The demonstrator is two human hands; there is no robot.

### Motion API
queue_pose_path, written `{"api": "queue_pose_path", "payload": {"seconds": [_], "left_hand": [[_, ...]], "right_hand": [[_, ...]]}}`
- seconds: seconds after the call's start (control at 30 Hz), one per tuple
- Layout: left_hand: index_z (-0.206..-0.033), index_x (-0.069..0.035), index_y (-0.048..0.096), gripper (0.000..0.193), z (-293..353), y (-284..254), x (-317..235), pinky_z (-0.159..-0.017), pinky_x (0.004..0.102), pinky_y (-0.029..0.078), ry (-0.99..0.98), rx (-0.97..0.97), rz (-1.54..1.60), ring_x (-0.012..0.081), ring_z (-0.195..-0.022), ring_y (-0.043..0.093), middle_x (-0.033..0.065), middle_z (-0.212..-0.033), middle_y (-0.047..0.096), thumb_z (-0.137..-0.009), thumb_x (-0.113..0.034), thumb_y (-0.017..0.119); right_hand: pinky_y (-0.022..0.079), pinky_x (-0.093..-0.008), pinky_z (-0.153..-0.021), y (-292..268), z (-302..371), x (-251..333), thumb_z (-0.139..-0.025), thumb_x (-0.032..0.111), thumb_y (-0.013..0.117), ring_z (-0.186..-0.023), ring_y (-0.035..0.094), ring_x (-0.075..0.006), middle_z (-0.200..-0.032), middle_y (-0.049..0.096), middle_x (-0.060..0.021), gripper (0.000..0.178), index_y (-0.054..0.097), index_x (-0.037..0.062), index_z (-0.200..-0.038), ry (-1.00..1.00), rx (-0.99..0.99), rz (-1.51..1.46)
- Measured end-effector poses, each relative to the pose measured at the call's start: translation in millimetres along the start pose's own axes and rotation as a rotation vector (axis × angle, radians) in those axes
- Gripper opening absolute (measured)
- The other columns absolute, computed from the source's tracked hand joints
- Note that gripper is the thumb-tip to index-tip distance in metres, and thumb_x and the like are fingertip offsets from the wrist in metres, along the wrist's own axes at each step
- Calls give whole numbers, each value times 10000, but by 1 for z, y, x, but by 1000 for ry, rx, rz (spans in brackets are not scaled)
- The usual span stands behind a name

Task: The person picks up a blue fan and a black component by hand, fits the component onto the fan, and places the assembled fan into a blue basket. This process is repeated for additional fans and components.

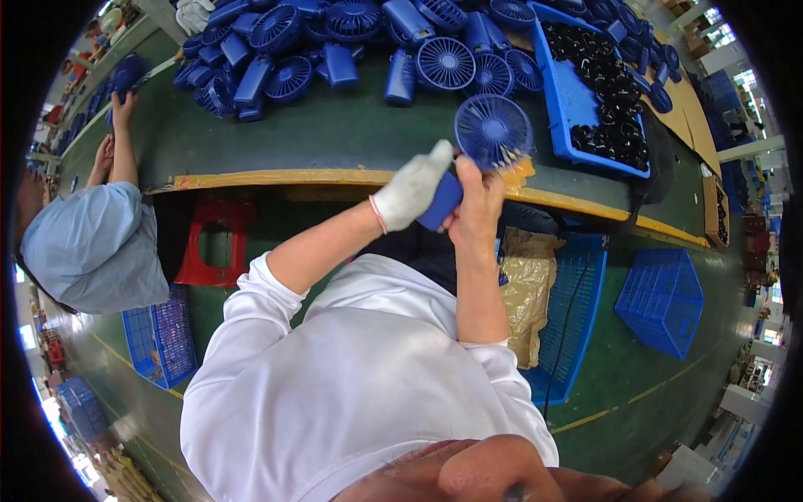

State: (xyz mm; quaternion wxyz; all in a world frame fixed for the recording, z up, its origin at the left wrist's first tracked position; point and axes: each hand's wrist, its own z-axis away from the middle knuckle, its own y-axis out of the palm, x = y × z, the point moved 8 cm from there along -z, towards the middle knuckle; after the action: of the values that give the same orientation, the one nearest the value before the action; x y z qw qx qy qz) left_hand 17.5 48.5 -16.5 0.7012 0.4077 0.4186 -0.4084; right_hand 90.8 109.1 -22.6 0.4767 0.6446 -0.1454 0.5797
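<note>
Gripping one blue handheld fan [494, 132] between them, the two hands meet over the near edge of the bench: the left hand [416, 191], in a white knitted glove with a pinkish cuff, wraps the handle [443, 202] from one side, while the bare right hand [477, 209] clasps it from the other, thumb up near the neck. Neither is free. The fan's round head tilts up beyond the fingers, its grille a ring of thin radial ribs around a smooth hub (the yellow of the bench edge seems to show through).

As for progress, this piece looks whole, head and handle joined; whether anything remains to be done to it, I cannot tell. Past it, a heap of similar blue fans [340, 63] lies jumbled along the far side of the bench top [318, 138], so judging by that, plenty is left if those are unworked; finished and unfinished ones cannot be told apart. To the right, a shallow blue tray [583, 105] holds many small, glossy, curved black parts [581, 54], loose and evidently unused.

Lower down, crinkled brown wrapping [529, 305] sits in a slatted plastic crate [577, 309] below the worn wooden edge.
</note>
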Motion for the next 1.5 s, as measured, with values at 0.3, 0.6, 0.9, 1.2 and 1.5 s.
{"api": "queue_pose_path", "payload": {"seconds": [0.3,0.6,0.9,1.2,1.5], "left_hand": [[-864,-63,661,85,0,20,-82,-750,413,524,1132,-189,-1164,329,-829,639,134,-875,650,-797,-110,638],[-1185,-72,608,522,-93,-53,-144,-1092,445,344,919,-340,-2002,345,-1285,444,155,-1323,518,-666,-72,665],[-918,-52,614,466,-85,-18,-99,-745,416,539,622,15,-1867,310,-867,660,133,-905,648,-631,-347,832],[-964,-27,652,739,-51,-8,-61,-733,396,523,534,106,-1666,313,-898,651,142,-883,643,-612,-674,719],[-778,-146,554,436,4,-9,-59,-592,309,439,1250,-327,-1581,184,-715,545,0,-742,499,-558,-442,787]], "right_hand": [[502,-338,-901,-121,71,25,-762,46,756,-982,643,-204,-1094,660,-106,490,558,-15,-1206,-705,-273,672],[521,-421,-779,-364,142,-116,-773,283,754,-852,687,-382,-876,697,-250,391,686,-60,-949,236,-813,1208],[504,-377,-568,-413,137,-219,-820,226,716,-600,650,-241,-719,680,-134,268,662,-36,-815,399,-410,1195],[440,-391,-587,-96,-19,167,-828,106,704,-647,572,-305,-731,576,-149,139,628,-2,-785,-872,-122,1296],[564,-470,-706,-136,-179,147,-813,180,625,-790,694,-388,-831,693,-229,174,689,19,-833,-406,-136,2256]]}}
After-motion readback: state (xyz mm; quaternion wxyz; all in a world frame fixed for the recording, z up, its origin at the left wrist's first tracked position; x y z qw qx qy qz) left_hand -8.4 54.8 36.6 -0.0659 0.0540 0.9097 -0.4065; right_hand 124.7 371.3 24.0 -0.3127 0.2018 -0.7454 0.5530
